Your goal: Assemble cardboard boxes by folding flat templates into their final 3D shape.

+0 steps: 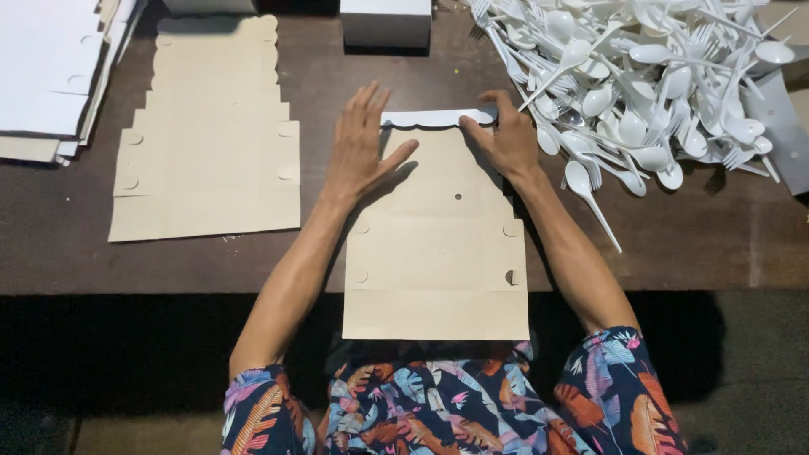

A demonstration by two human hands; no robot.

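Head view: dark table [674, 244] carries a brown cardboard blank [436, 253] overhanging its near edge. Left hand [361, 147] presses flat and open on it; right hand [506, 139] pinches its folded scalloped flap [434, 118] beside white plastic cutlery [649, 76].

1. Left hand [361, 143] pressed flat on brown flat carton blank [435, 244], fingers spread.
2. Right hand [506, 135] pinching folded white scalloped flap [434, 118].
3. Heap of white plastic cutlery [640, 76] right, on dark worktop [50, 244].
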